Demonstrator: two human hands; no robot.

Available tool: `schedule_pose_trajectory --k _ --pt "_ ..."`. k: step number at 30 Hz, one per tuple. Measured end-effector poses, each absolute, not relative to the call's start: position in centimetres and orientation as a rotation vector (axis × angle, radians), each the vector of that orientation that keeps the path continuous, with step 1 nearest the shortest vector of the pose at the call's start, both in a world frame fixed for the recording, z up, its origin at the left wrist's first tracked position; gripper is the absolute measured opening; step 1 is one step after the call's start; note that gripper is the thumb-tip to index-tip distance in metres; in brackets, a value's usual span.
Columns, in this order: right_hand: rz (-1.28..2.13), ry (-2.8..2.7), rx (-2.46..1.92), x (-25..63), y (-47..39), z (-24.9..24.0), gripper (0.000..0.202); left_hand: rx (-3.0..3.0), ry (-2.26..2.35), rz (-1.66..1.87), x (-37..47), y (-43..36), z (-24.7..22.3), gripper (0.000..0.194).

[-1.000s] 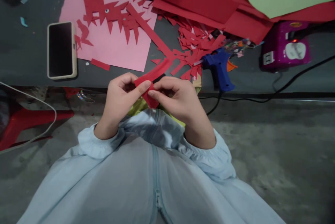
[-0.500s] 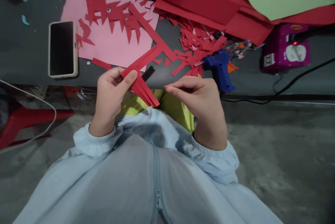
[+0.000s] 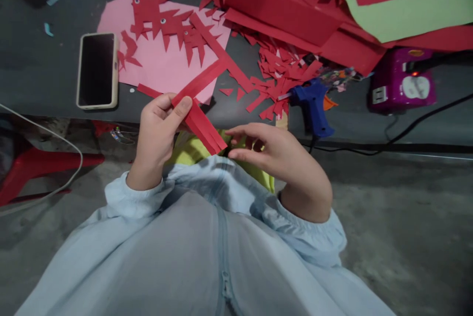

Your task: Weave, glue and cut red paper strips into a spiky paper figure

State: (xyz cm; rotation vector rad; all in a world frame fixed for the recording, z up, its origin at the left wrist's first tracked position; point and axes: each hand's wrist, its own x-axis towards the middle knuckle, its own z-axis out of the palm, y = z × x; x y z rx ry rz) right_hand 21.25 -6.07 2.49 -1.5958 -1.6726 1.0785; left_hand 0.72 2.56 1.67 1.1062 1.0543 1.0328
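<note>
Several red paper strips (image 3: 204, 128) fan out in a V from between the thumb and fingers of my left hand (image 3: 158, 136). One arm of the V points up and right, the other down and right over my lap. Just right of the lower strip ends is my right hand (image 3: 264, 147), its thumb and fingers apart and nothing visible between them. Beyond my left hand, red spiky cutouts with small eyes (image 3: 162, 21) lie on a pink sheet (image 3: 158, 67). A long red strip (image 3: 225, 57) crosses that sheet's right edge.
A phone (image 3: 97, 70) lies at the left of the dark table (image 3: 40, 72). Red scraps (image 3: 279, 67), a blue glue gun (image 3: 313, 106) and a purple power block (image 3: 402, 82) with a cable are at the right. Large folded red paper (image 3: 281, 8) lies behind.
My right hand has opened from a pinch and moved slightly down, nearer the strip ends. The lower strips are bunched closer together. The table scene has shifted a little right and down.
</note>
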Motion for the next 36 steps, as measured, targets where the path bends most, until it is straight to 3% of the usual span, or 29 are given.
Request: schedule_pose_trajectory --k 3,6,9,13,17,24,26,30,33,36 --pt "1.056 -1.589 -1.655 21.3 -5.9 2.5 0.035 1.082 0.998 1.026 0.8 2.5 1.9 0.04" --pt "1.046 -1.543 -1.619 21.0 -5.8 2.4 0.018 1.062 0.969 0.999 0.9 2.3 2.2 0.041" --pt "1.057 -1.532 -1.606 20.6 -5.7 2.3 0.022 1.088 0.954 1.009 0.9 2.3 2.2 0.041" --pt "1.058 -1.511 -1.656 20.4 -5.7 2.1 0.043 1.311 0.992 1.052 0.2 3.1 1.4 0.036" --pt "1.007 -1.536 -1.689 20.5 -5.7 1.5 0.013 1.723 1.332 0.921 -0.8 4.2 0.5 0.024" --pt "1.05 -1.55 -1.789 20.4 -5.7 1.8 0.04 1.905 1.544 0.812 -1.5 4.9 0.2 0.047" --pt "1.037 -1.558 -1.802 20.4 -5.7 1.8 0.037 1.826 1.495 0.81 -1.6 5.1 0.1 0.05" --pt "1.034 -1.597 -1.727 20.2 -5.5 1.5 0.012 1.698 1.397 0.808 -1.9 5.5 0.1 0.051" --pt "1.021 -1.618 -1.674 20.1 -5.5 1.3 0.016 1.658 1.351 0.828 -2.0 5.5 0.1 0.049" --pt "1.021 -1.58 -1.694 20.0 -5.5 1.2 0.033 1.595 1.331 0.864 -2.1 5.3 0.3 0.048"
